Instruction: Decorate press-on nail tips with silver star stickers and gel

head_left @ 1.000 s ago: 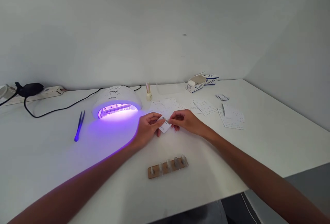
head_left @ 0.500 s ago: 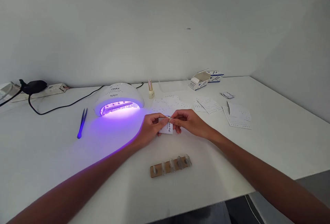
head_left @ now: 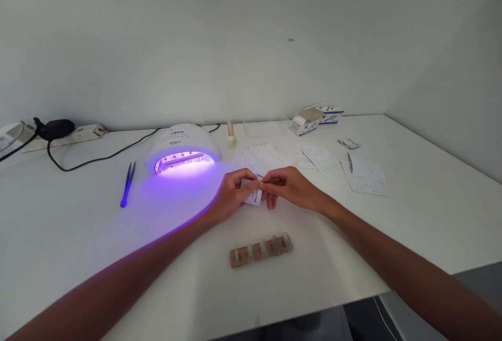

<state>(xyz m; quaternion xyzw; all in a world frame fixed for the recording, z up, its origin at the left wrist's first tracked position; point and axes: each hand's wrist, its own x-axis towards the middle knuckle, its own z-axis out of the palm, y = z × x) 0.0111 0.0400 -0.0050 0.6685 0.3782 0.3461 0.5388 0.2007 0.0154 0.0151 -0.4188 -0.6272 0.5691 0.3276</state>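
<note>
Between both hands is a small white alcohol pad packet [head_left: 253,195], its printed face toward me. My left hand [head_left: 234,192] grips the packet's left side and upper edge with thumb and fingers. My right hand [head_left: 288,186] pinches its upper right corner, fingertips close against the left thumb. Whether the packet is torn there I cannot make out. Nearer to me on the table lies a brown strip [head_left: 245,258] carrying several clear false nail tips [head_left: 263,248]. Beyond the hands, sheets of small nail stickers [head_left: 254,160] lie spread out.
A lit nail lamp [head_left: 182,145] glows purple at the left, with tweezers [head_left: 127,184] beside it. Behind stand a polish bottle [head_left: 231,134] and an opened box [head_left: 306,121]. More sticker sheets [head_left: 366,173] and small packets [head_left: 349,144] lie right. A power strip [head_left: 88,133] runs along the wall.
The view has shifted slightly, so everything sits a little differently in the picture. Both hands still hold the packet, with the fingertips moved only a little at its top corner.
</note>
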